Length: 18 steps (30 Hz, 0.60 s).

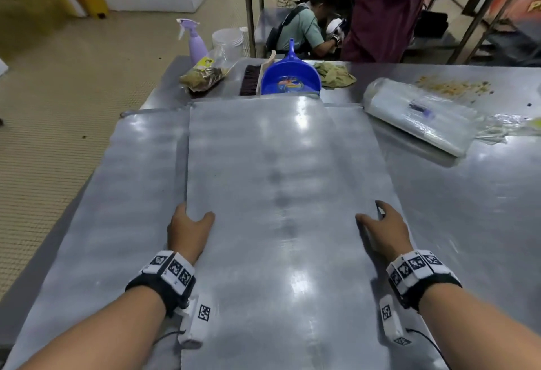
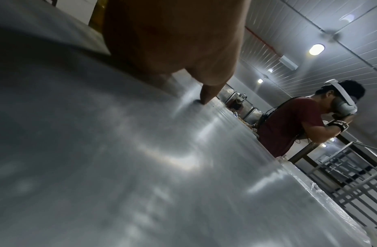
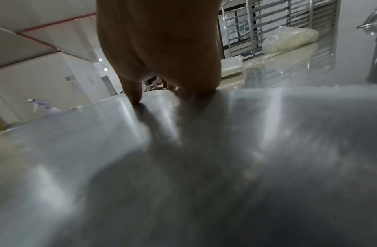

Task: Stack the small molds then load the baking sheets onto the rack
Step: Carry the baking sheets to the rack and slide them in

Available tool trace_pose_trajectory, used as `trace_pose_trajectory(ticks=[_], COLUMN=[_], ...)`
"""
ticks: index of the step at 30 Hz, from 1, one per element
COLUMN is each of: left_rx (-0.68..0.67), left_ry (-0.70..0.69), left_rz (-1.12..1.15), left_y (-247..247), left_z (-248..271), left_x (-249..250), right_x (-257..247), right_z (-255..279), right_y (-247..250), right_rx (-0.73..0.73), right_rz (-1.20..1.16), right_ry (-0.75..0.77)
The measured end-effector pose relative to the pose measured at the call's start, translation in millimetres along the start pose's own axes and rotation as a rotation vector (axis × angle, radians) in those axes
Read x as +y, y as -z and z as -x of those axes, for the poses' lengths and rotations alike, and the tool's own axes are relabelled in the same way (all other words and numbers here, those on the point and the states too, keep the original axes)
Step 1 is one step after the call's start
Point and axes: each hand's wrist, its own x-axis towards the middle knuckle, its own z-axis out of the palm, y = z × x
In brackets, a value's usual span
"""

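Note:
A large grey baking sheet [image 1: 281, 179] lies lengthwise in front of me, on top of other flat sheets [image 1: 140, 164] that stick out to its left and far end. My left hand [image 1: 187, 226] grips its left edge, thumb [image 2: 208, 95] on top and fingers tucked under the rim. At the right edge my right hand [image 1: 383, 229] grips the same way, thumb [image 3: 134, 98] pressed on the metal [image 3: 183, 158]. No small molds show in any view. A metal rack [image 2: 352, 175] stands beyond the table, seen also in the right wrist view [image 3: 278, 25].
At the table's far end lie a blue dustpan [image 1: 289, 76], a brush [image 1: 250, 79], a purple spray bottle [image 1: 194, 41], a bag of dried leaves [image 1: 205, 75] and a cloth [image 1: 336, 75]. A plastic-wrapped pack [image 1: 418, 115] and crumbs [image 1: 450, 87] lie right. Two people [image 1: 386, 9] are behind.

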Motion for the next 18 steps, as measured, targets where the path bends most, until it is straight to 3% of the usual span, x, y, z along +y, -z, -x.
trace_pose_trajectory(ticks=[8, 18], left_rx=[-0.245, -0.341], left_ry=[-0.071, 0.005], left_rz=[0.051, 0.009], left_y=[-55.4, -87.5], left_z=[-39.5, -56.1], left_x=[45.0, 32.5], right_x=[11.2, 38.3], right_z=[-25.7, -47.0], right_y=[43.4, 42.0], right_rx=[0.099, 0.016], right_rz=[-0.103, -0.049], right_ry=[0.002, -0.018])
